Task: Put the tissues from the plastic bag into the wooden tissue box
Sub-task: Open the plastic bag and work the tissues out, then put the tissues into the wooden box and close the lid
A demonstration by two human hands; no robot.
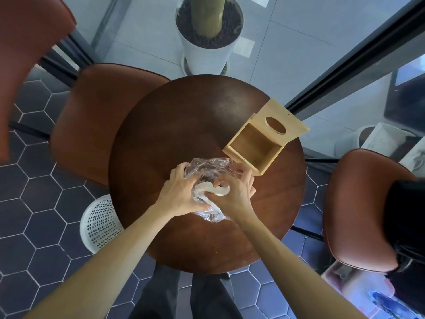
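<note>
A clear crumpled plastic bag [207,168] lies on the round dark wooden table [184,125], with white tissues [202,189] showing inside it. My left hand [181,192] grips the bag's left side. My right hand [234,192] reaches in from the right, its fingers curled round the white tissues. Just beyond the bag to the right stands the light wooden tissue box [255,148], open and empty, its lid [282,123] with an oval hole swung back.
Brown padded chairs stand at the left [92,116] and right [358,208] of the table. A white perforated bin [99,224] sits on the floor at the table's left edge. A white plant pot [207,42] stands beyond the table.
</note>
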